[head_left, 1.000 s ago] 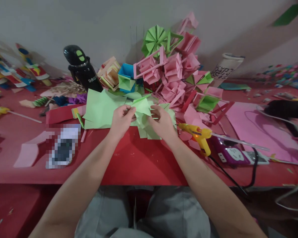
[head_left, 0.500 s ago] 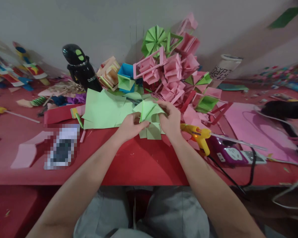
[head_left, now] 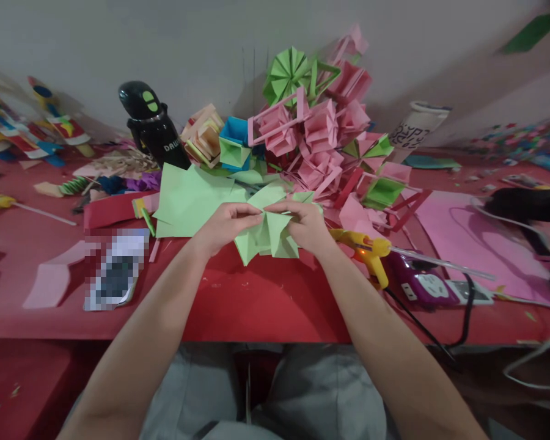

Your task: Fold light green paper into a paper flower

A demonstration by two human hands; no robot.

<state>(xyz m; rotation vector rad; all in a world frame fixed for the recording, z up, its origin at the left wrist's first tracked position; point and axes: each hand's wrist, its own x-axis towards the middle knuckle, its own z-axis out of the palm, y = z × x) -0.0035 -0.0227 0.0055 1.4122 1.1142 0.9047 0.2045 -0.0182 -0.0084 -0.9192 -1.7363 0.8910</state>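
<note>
Both my hands hold one folded light green paper piece (head_left: 266, 235) just above the red table (head_left: 256, 299). My left hand (head_left: 223, 225) pinches its upper left part, fingers closed. My right hand (head_left: 306, 225) pinches its upper right part, fingers closed too. The paper's creased flaps fan out downward between the two hands. More flat light green sheets (head_left: 190, 198) lie right behind it on the table.
A heap of pink and green folded paper forms (head_left: 323, 131) rises behind my hands. A yellow glue gun (head_left: 369, 252) and a power strip (head_left: 433, 287) lie to the right, a black bottle (head_left: 153, 125) at back left, a blurred phone (head_left: 115, 272) to the left.
The green piece has been turned and pulled nearer to me; its flaps now hang down. My left hand moved up to pinch its top beside my right hand.
</note>
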